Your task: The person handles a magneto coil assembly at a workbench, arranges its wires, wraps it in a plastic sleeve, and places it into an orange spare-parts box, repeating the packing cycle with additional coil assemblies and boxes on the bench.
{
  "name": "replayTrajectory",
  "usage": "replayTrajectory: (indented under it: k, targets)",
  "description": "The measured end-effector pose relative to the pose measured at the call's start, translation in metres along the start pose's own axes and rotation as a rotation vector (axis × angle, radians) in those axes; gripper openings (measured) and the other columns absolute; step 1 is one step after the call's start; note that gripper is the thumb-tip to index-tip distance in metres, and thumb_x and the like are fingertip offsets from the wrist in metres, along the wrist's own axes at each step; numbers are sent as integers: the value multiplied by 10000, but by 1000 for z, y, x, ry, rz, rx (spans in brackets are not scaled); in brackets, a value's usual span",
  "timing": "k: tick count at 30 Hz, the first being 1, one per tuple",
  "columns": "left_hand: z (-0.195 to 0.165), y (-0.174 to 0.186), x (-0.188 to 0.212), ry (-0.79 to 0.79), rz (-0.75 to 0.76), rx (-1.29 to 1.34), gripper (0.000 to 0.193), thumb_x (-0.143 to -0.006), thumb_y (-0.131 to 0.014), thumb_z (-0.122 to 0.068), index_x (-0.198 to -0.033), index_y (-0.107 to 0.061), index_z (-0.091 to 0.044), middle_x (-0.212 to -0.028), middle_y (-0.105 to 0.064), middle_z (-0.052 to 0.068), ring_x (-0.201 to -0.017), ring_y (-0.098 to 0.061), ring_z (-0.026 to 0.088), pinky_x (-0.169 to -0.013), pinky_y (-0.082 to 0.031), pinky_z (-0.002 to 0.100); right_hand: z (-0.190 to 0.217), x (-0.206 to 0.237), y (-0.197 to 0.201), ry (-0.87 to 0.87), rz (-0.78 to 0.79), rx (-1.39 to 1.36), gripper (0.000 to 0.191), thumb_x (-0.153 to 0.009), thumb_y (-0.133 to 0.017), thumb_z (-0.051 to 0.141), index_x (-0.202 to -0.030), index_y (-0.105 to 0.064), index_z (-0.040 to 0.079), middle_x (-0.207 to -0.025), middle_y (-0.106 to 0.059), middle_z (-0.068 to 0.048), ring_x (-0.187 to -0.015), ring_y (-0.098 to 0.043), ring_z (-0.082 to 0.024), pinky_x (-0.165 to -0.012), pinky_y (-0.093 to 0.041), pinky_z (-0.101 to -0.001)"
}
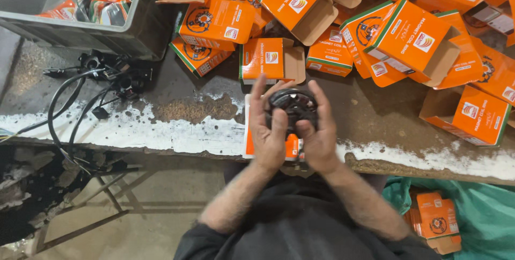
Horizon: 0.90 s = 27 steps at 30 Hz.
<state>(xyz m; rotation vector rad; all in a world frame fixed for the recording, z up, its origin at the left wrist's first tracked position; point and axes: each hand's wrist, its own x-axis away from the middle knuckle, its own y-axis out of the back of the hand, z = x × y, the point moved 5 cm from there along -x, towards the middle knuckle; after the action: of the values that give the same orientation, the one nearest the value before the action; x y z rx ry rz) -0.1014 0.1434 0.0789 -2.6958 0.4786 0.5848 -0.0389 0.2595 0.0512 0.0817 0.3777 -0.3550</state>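
Between my fingers (279,123), both hands pinch coil (294,107) above box (248,136) at worktop (161,131) edge; a slip risks dropping it floorward.

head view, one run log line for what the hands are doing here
left hand: holds black round coil | right hand: same coil | below: orange box on bench edge | behind: open orange boxes
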Motion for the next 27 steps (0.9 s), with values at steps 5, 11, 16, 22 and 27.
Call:
replayTrajectory:
  k: [5,11,16,22,27]
  targets:
    - [18,4,-14,279,543,33,652,-1026,-649,-179,-1578,-335,-31,-1325,-686,170,-1251,-656,219,-1079,-539,371,2,0,30,-59,313,116,978,-997,-705,376,-1679,-99,23,-1454,-561,-135,-1312,-559,-207,-1142,-432,-338]
    - [21,-1,-10,252,269,196,414,-1112,-590,-172,-1484,-489,-21,-1277,-731,160,-1232,-681,200,-1118,-533,363,16,-9,11,-74,118,-184,975,-1011,-707,360,-1671,-69,33,-1496,-477,-146,-1317,-516,-196,-1122,-431,-344]
    - [29,-7,-4,143,-179,219,400,-1130,-551,-182,-1487,-456,-28,-1279,-701,165,-1146,-698,178,-1033,-568,332,4,2,-12,114,-325,-273,751,-1161,-488,450,-1655,-271,-72,-1620,-394,-158,-1442,-472,-205,-1260,-374,-366]
    - [77,-21,40,141,-252,394,391,-1213,-471,-265,-1434,-460,57,-1454,-515,107,-1122,-688,179,-1018,-561,302,-35,41,7,84,-331,-113,537,-1198,-504,353,-1583,-356,8,-1547,-474,-105,-1351,-504,-173,-1194,-402,-320]
    - [73,-27,47,135,76,34,589,-1143,-578,-371,-1600,-327,-96,-1480,-497,96,-1283,-558,200,-1146,-451,318,-69,37,61,22,-369,137,462,-1179,-591,335,-1450,-552,-38,-1383,-628,-113,-1212,-599,-167,-1082,-484,-318]
